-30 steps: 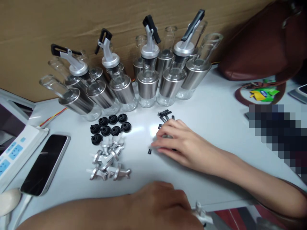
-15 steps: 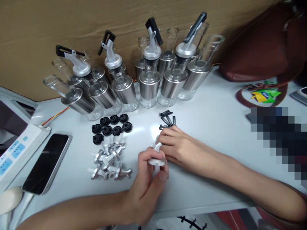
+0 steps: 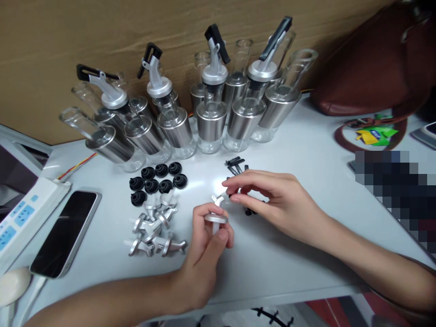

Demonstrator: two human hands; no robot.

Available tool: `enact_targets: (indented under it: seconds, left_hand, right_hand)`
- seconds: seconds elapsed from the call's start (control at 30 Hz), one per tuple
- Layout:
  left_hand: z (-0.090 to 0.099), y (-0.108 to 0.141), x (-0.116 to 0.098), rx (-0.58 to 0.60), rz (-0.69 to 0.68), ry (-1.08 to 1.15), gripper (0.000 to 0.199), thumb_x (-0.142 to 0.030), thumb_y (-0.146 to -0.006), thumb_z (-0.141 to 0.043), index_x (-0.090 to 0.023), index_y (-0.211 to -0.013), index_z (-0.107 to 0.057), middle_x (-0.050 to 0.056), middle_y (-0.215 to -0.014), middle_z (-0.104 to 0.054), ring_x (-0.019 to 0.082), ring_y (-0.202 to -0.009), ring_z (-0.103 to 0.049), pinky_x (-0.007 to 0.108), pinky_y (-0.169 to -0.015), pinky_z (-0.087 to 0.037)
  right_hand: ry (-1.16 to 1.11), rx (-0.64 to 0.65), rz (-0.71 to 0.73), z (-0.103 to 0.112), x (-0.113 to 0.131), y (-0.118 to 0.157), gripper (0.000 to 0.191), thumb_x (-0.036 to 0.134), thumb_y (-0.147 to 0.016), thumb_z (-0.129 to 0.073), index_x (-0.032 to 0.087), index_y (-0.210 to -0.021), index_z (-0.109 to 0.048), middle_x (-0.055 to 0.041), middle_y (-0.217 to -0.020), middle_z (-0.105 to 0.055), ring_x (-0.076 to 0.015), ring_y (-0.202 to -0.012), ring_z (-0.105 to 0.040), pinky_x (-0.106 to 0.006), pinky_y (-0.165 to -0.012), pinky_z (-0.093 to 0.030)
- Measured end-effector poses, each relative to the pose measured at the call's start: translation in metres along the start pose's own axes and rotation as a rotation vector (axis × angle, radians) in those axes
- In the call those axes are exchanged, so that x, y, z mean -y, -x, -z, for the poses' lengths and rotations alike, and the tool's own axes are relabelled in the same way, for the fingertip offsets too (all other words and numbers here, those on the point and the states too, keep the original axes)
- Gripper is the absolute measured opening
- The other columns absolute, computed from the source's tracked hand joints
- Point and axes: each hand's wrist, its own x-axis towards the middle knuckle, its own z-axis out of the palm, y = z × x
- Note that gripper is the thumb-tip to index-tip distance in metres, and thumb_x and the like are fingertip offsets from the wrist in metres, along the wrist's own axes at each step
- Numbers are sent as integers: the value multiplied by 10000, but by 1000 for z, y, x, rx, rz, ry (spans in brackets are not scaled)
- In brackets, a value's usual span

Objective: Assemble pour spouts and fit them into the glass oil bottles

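My left hand (image 3: pixel 207 240) is closed around a silver pourer spout (image 3: pixel 216 218), its disc level and its forked neck pointing up. Just right of that neck, my right hand (image 3: pixel 269 193) has thumb and forefinger close together around something small and dark, too hidden to name. Black levers (image 3: pixel 235 161) lie beyond my right hand, and small black pieces (image 3: pixel 250 211) show beneath it. To the left, several silver spouts (image 3: pixel 153 227) lie in a pile below several black rubber stoppers (image 3: pixel 151 185).
Glass bottles with steel sleeves (image 3: pixel 211 127) line the back, some topped with pourers. A phone (image 3: pixel 64 234), a power strip (image 3: pixel 23 213) and a white object (image 3: pixel 13 286) are at left. A brown bag (image 3: pixel 368 68) and a green-yellow packet (image 3: pixel 378 135) sit at right.
My right hand has lifted and turned from the black levers, its thumb now showing, uncovering small black pieces. My left hand has shifted slightly left and up with the silver spout.
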Motion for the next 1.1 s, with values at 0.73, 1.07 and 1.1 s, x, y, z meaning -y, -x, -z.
enact_targets:
  seconds: [0.73,1.07,1.1]
  left_hand:
    - [7,3,4,69,9,-74,166,-430,-972,-474,-272,-1021,-484,-32,-778,-450,126,-681,-402,273,-671,-317]
    - [11,5,5,192,-71,-132,135,-355,-997,-426,-255,-967,-512,-22,-784,-398,140,-718,-366,286,-702,-292]
    - [12,5,5,207,-78,-143,135,-350,-998,-421,-253,-965,-510,-21,-779,-396,142,-714,-364,291,-706,-295]
  right_hand:
    - [-873,202,-579,2,-5,-11,216,168,-694,-772,139,-877,-661,17,-731,-661,-54,-571,-566,-173,-495,-400]
    - [-1063,475,-806,11,-7,-9,384,175,-637,-850,143,-963,-650,2,-791,-702,-40,-566,-600,-140,-509,-410]
    - [-1082,491,-813,12,-8,-9,396,175,-632,-854,142,-970,-650,-1,-796,-705,-34,-557,-592,-133,-500,-404]
